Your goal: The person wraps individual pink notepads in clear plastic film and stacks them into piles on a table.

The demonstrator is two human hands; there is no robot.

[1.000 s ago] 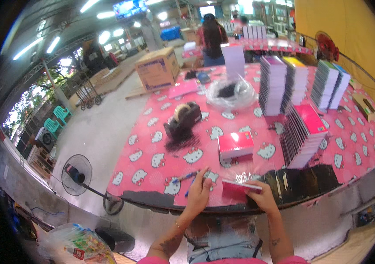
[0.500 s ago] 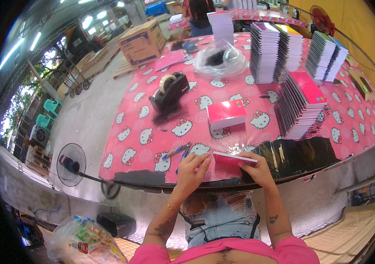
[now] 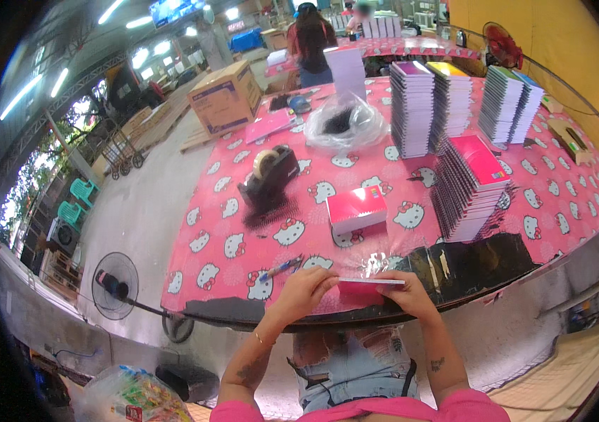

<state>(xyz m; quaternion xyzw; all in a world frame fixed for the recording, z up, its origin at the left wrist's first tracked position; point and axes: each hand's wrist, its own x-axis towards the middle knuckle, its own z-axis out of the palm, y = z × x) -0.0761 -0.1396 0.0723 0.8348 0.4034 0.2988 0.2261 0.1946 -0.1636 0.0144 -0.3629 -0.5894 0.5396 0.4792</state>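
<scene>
Over the near table edge, a small pink-covered notebook [image 3: 364,287] is held nearly edge-on toward me, its white page edges uppermost. My right hand [image 3: 406,292] grips its right end, the thumb lying along the top. At the other end, my left hand [image 3: 308,290] has its fingers and thumb pinched together on the notebook's left edge; the exact contact is partly hidden by the fingers. Just beyond my left hand lie pens [image 3: 284,267]. Farther in, a short stack of pink notebooks [image 3: 357,209] rests on the patterned pink tablecloth [image 3: 243,228].
A tall stack of pink spiral notebooks [image 3: 474,186] leans at right, with more spiral stacks [image 3: 412,109] behind. A black tape dispenser [image 3: 271,176], a clear plastic bag [image 3: 348,123] and a cardboard box [image 3: 225,98] stand farther off. One person [image 3: 312,46] is at the back. A fan [image 3: 115,285] stands at left.
The notebook has turned flatter and more level. My left fingers have closed in on its left edge. The view has tilted up, showing more of the room behind.
</scene>
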